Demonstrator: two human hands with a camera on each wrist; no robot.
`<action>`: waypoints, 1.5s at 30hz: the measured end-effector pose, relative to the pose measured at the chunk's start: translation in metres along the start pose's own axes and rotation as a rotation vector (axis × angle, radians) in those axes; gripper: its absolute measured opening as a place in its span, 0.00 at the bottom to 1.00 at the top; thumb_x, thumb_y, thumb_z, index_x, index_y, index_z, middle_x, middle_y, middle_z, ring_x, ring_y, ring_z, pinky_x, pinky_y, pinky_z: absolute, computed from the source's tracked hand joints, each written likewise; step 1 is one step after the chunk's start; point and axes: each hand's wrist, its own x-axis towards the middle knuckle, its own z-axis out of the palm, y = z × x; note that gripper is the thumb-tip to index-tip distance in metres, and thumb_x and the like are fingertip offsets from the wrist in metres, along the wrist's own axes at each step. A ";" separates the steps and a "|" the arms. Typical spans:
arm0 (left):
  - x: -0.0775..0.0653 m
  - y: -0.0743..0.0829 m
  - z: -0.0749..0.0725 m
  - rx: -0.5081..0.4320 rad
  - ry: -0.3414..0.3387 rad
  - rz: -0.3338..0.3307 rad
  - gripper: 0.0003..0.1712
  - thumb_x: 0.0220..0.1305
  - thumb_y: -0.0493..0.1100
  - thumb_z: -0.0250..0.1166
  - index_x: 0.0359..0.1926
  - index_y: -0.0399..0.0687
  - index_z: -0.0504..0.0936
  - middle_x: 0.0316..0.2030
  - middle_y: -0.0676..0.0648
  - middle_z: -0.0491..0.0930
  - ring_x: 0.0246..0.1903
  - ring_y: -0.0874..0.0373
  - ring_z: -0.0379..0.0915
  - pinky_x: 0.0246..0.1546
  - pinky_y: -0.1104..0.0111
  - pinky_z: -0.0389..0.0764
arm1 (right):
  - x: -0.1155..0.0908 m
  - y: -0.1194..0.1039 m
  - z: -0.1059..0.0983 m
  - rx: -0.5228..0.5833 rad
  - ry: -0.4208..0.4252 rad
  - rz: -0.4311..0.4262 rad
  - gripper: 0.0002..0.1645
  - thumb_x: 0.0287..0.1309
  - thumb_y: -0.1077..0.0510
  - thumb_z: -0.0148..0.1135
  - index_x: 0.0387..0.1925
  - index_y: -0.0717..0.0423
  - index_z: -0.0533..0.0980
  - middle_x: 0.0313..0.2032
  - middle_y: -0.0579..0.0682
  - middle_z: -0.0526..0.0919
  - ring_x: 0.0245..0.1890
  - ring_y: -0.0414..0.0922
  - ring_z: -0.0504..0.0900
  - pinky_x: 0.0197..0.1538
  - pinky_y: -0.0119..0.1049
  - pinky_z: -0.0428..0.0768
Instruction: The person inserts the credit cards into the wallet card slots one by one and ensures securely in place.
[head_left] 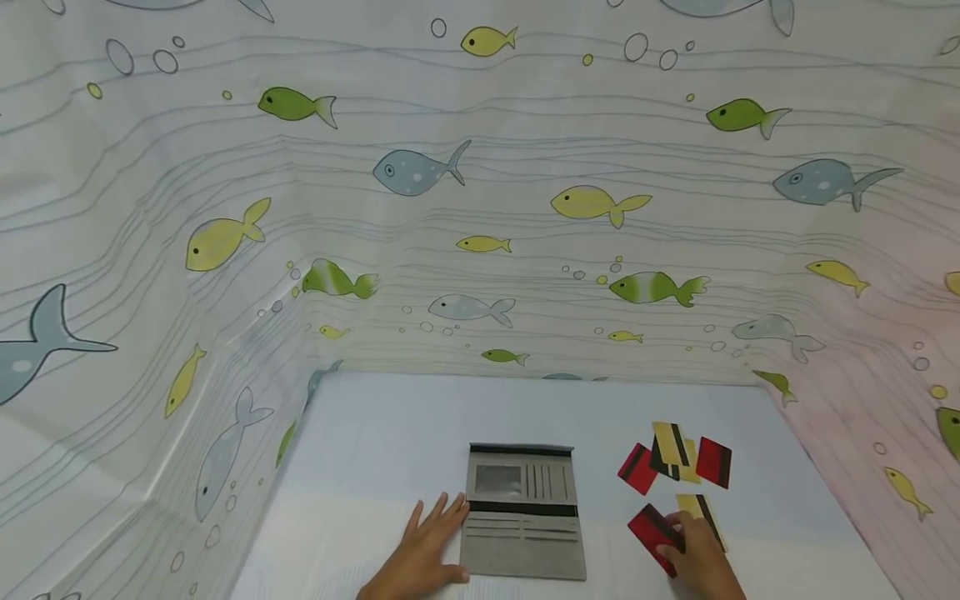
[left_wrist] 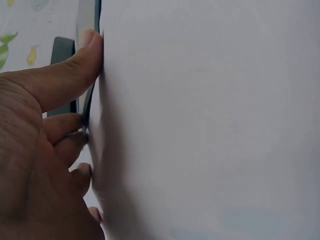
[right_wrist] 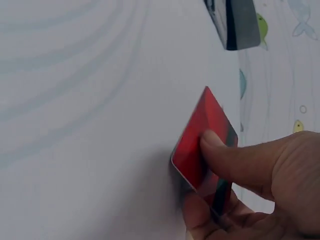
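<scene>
While your left hand [head_left: 426, 546], fingers spread, seemingly steadies the wallet [head_left: 522, 512], your right hand [head_left: 699, 554] pinches 1 red card [head_left: 652, 535].

A grey wallet [head_left: 522, 518] lies open, left of a black-striped red card [head_left: 650, 532].

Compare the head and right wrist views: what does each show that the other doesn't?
Only the head view: the left hand, fingertips at the wallet's left edge, the wallet's slotted inside, and the loose cards.
Only the right wrist view: a close-up of the right hand's pinch, thumb on one face of the red card, fingers behind.
Both: the right hand, that red card, white tabletop, fish-print sheet and, apparently, the wallet, only partly in the right wrist view.
</scene>
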 end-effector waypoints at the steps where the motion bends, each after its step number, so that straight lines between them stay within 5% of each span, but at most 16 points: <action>1: 0.000 0.002 0.000 0.005 0.006 0.005 0.59 0.45 0.62 0.75 0.75 0.47 0.62 0.77 0.42 0.56 0.76 0.34 0.45 0.70 0.32 0.34 | -0.001 -0.001 -0.001 -0.003 0.004 -0.012 0.29 0.59 0.58 0.71 0.55 0.70 0.71 0.40 0.60 0.76 0.37 0.48 0.75 0.40 0.43 0.81; 6: 0.000 0.008 0.000 0.060 0.017 -0.012 0.58 0.45 0.62 0.75 0.75 0.47 0.63 0.76 0.43 0.58 0.76 0.36 0.46 0.71 0.32 0.35 | -0.007 -0.006 -0.004 0.014 0.056 -0.054 0.23 0.62 0.63 0.65 0.58 0.62 0.74 0.35 0.51 0.82 0.34 0.44 0.77 0.37 0.40 0.79; 13: 0.006 0.014 0.009 0.072 0.025 -0.024 0.57 0.46 0.63 0.75 0.75 0.48 0.64 0.76 0.46 0.59 0.77 0.39 0.47 0.72 0.33 0.35 | -0.014 -0.014 0.001 0.063 0.167 -0.092 0.13 0.58 0.59 0.70 0.44 0.57 0.79 0.33 0.47 0.82 0.33 0.41 0.75 0.34 0.31 0.75; 29: 0.031 0.008 0.022 0.068 0.076 0.021 0.58 0.48 0.61 0.77 0.77 0.52 0.59 0.76 0.49 0.58 0.77 0.42 0.48 0.71 0.33 0.30 | 0.002 -0.077 0.016 0.226 0.152 -0.309 0.11 0.64 0.63 0.64 0.47 0.54 0.83 0.39 0.51 0.85 0.37 0.43 0.84 0.34 0.26 0.84; 37: 0.040 0.011 0.015 0.075 0.122 0.050 0.52 0.52 0.64 0.73 0.74 0.54 0.64 0.76 0.49 0.59 0.77 0.44 0.50 0.73 0.36 0.30 | 0.022 -0.113 0.021 0.179 0.192 -0.488 0.08 0.61 0.61 0.68 0.41 0.48 0.84 0.33 0.43 0.87 0.35 0.39 0.82 0.37 0.29 0.82; 45: 0.045 0.010 0.010 0.106 0.128 0.044 0.51 0.53 0.62 0.74 0.74 0.54 0.64 0.77 0.50 0.58 0.78 0.46 0.48 0.74 0.38 0.31 | 0.037 -0.139 0.028 0.178 0.148 -0.601 0.08 0.61 0.62 0.68 0.42 0.50 0.83 0.38 0.46 0.87 0.35 0.39 0.82 0.37 0.31 0.82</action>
